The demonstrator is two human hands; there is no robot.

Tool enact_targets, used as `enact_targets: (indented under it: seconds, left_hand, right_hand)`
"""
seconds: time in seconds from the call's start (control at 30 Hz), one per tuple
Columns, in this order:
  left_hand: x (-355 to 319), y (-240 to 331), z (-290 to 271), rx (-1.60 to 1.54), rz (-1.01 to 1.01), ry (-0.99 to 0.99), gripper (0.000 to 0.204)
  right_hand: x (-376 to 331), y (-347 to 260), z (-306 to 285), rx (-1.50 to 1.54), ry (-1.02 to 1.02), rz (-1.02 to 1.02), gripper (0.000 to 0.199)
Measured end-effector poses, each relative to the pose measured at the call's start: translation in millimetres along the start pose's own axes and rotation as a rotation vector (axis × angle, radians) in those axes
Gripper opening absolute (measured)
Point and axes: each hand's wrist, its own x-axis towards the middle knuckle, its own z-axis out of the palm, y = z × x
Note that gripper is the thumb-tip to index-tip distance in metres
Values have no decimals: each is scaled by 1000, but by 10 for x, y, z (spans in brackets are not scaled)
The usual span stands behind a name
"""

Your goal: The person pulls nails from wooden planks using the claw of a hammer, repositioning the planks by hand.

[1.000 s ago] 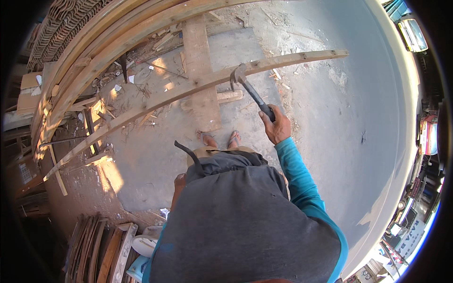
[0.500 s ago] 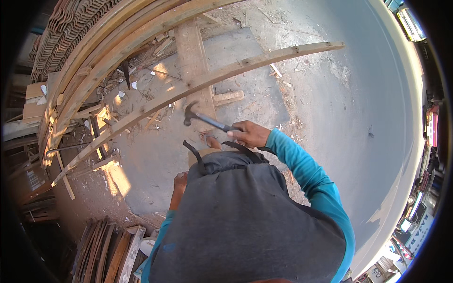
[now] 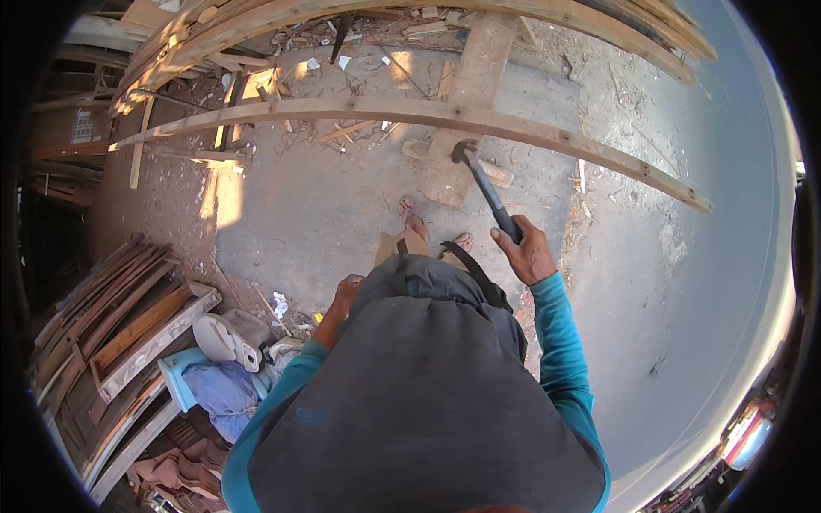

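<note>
My right hand [image 3: 530, 255] is wrapped round the dark grip of a claw hammer [image 3: 486, 184], held out in front of me to the right. The hammer's head is up, just short of a long wooden beam [image 3: 410, 111] in the view; whether they touch I cannot tell. That beam runs across from left to right, with dark knots or nail holes along it. My left hand [image 3: 346, 292] is low at my left side by my waist, its fingers mostly hidden against my clothing.
Several more long beams [image 3: 590, 26] lie beyond. A wide plank [image 3: 481, 73] and a short wood block [image 3: 496, 174] lie on the debris-strewn floor. At left are stacked old boards [image 3: 141, 346], a blue bag [image 3: 224, 398] and roof tiles [image 3: 180, 470].
My view has turned, so the beam lies more level across it. The hammer and my right hand have swung out to the right, and my feet have come into view.
</note>
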Motion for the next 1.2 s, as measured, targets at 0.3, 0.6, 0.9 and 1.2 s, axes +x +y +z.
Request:
enact_targets:
  seconds: [0.3, 0.6, 0.9, 1.2]
  left_hand:
    - [321, -98, -261, -38, -169, -90, 43]
    - [1278, 1006, -1911, -78, 270, 214, 49]
    - [1846, 1742, -3177, 316, 735, 733, 74]
    - [2437, 2353, -3353, 617, 812, 542, 88]
  right_hand:
    - [-136, 97, -184, 335, 310, 204, 36]
    - [208, -688, 418, 376, 443, 80, 38]
    - [390, -1137, 1021, 311, 505, 279, 37]
    - [665, -1564, 1585, 292, 452, 241, 37]
